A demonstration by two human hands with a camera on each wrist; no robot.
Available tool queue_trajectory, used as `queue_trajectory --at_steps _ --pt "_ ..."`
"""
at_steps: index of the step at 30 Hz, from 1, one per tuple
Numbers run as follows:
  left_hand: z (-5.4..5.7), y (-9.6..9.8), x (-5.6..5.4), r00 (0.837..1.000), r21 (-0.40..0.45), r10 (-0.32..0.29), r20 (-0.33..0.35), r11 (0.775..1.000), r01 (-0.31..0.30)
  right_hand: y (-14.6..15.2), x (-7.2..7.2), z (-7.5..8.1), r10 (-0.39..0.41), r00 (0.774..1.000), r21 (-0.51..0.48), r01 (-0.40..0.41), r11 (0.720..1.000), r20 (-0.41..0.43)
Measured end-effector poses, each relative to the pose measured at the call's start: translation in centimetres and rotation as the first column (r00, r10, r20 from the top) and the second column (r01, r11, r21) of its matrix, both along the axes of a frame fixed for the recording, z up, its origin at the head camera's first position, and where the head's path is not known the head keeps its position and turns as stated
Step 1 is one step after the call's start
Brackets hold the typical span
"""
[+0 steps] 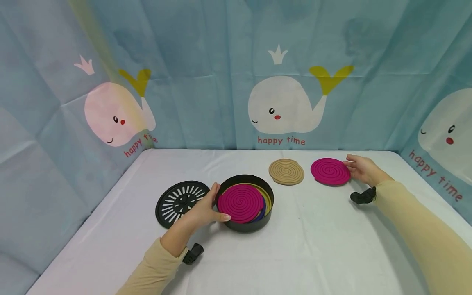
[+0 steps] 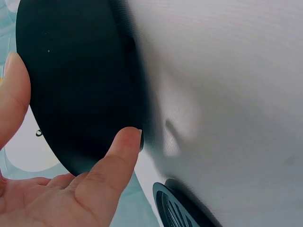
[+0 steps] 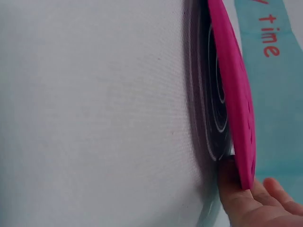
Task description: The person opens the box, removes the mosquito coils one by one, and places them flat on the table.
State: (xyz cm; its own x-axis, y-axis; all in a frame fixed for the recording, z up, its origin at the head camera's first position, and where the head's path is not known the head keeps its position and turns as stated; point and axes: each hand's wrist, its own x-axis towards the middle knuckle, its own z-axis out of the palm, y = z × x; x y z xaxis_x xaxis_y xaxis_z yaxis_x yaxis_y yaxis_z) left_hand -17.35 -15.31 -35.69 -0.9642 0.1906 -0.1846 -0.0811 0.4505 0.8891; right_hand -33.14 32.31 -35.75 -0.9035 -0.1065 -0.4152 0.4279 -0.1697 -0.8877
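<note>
My left hand (image 1: pixel 204 211) grips the near left side of a round black mosquito coil tin (image 1: pixel 245 228). In the left wrist view, thumb and fingers spread along the tin's dark wall (image 2: pixel 78 90). Inside lie stacked mosquito coils: a magenta coil (image 1: pixel 241 203) on top, with yellow (image 1: pixel 268 194) and blue edges showing beneath. At the back right my right hand (image 1: pixel 365 170) pinches the right edge of another magenta mosquito coil (image 1: pixel 330 171). The right wrist view shows this magenta coil (image 3: pixel 240 104) raised slightly off the table, its spiral shadow below.
A tan mosquito coil (image 1: pixel 286 171) lies flat between the tin and the held coil. The slotted black lid (image 1: pixel 180 201) rests left of the tin, partly behind my left hand. Beneath everything is a white-covered table (image 1: pixel 295 254), with a blue whale-print curtain (image 1: pixel 206 82) around its back and sides.
</note>
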Motion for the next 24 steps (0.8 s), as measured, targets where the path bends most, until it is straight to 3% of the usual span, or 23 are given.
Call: queue_trajectory --at_steps 8,16,20,24 --pt "0.1 -0.1 0.1 1.0 -0.024 -0.004 0.001 1.0 0.004 0.0 0.9 0.5 -0.083 0.996 -0.009 0.083 0.997 -0.037" --pt "0.4 0.1 0.0 1.0 -0.016 -0.019 0.0 1.0 0.019 1.1 2.2 0.3 -0.084 0.995 -0.081 0.079 0.994 -0.061" --pt "0.4 0.2 -0.1 1.0 -0.018 -0.022 0.003 1.0 0.022 1.6 3.4 0.5 -0.101 0.994 -0.194 0.091 0.977 -0.04" --pt "0.4 0.1 -0.2 1.0 -0.016 -0.017 0.006 1.0 0.017 1.9 4.6 1.1 -0.146 0.989 -0.336 0.135 0.932 -0.008"
